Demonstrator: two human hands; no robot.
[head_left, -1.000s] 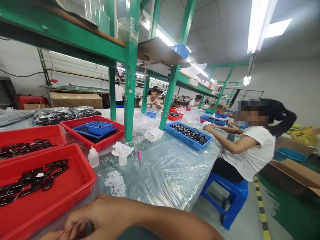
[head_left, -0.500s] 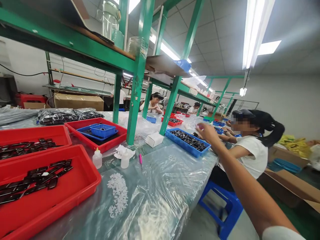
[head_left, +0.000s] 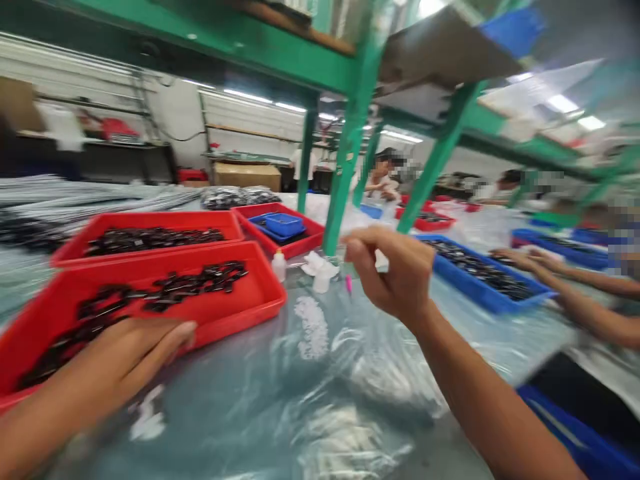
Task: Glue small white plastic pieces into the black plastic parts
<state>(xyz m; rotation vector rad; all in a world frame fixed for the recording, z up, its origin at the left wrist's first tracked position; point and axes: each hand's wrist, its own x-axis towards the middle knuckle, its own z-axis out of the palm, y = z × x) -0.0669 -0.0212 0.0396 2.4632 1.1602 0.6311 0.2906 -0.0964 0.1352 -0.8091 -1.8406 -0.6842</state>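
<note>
Facing a green post (head_left: 350, 147) behind the small items on the tabletop (head_left: 225, 400), with a green beam (head_left: 240, 40) crossing above; facing also a slanted green post (head_left: 443, 153) farther right, partly blocking the view of co-workers beyond. Seeing grey strips (head_left: 75, 193) lying heaped at far left, and bagged black pieces (head_left: 240, 197) before a cardboard box (head_left: 247, 177).

Finding a yellow-tipped bottle (head_left: 279, 267) standing near crumpled white paper (head_left: 315, 262), a small white container (head_left: 321, 281) and a pink tool (head_left: 349, 284); spotting a patch of white bits (head_left: 313, 327) nearer, then crinkled clear plastic (head_left: 385, 373).

Viewing black parts (head_left: 185, 287) lying scattered in the near red tray (head_left: 250, 317), more black pieces in the middle red tray (head_left: 233, 230), and a small blue tray (head_left: 283, 223) sitting on a shallow one inside the far red tray (head_left: 313, 231).

Holding the left hand (head_left: 145, 353) over the near red tray's front edge, fingers extended together, blurred; not being able to tell of any grip. Holding the right hand (head_left: 395, 267) raised, fingers loosely curled, contents untellable, hiding the left end of a long blue tray (head_left: 487, 300) full of black pieces; seeing a co-worker's hands (head_left: 520, 258) near its far rim.
</note>
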